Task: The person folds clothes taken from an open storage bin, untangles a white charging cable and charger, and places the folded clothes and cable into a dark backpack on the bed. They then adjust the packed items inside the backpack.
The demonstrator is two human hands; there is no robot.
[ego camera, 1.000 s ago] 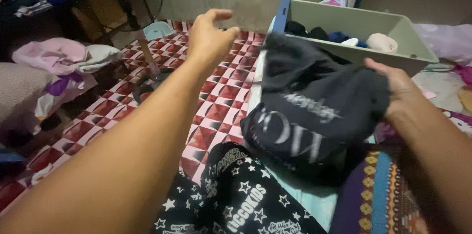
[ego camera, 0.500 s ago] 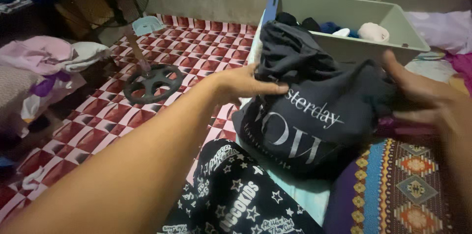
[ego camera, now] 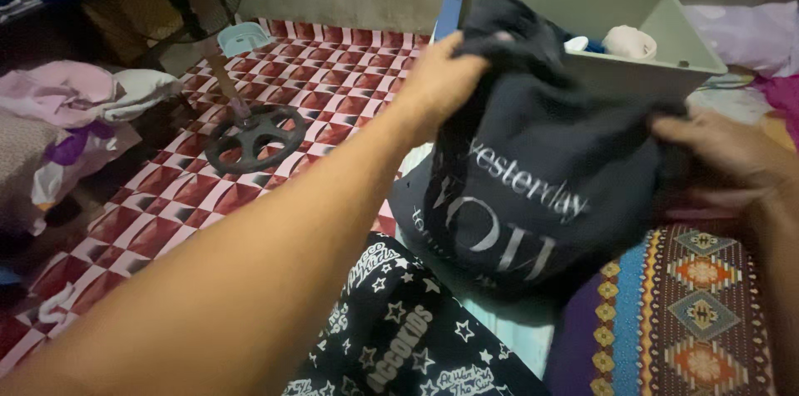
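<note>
Garment (ego camera: 533, 188), dark grey, pale lettering, gripped by both hands.

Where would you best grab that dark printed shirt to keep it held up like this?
By its top edge, from above and from both sides. The dark shirt hangs limp, so the bunched upper corner, where the left hand pinches it, bears the weight. The right hand grips the opposite edge, which probably keeps the cloth spread out.
</note>
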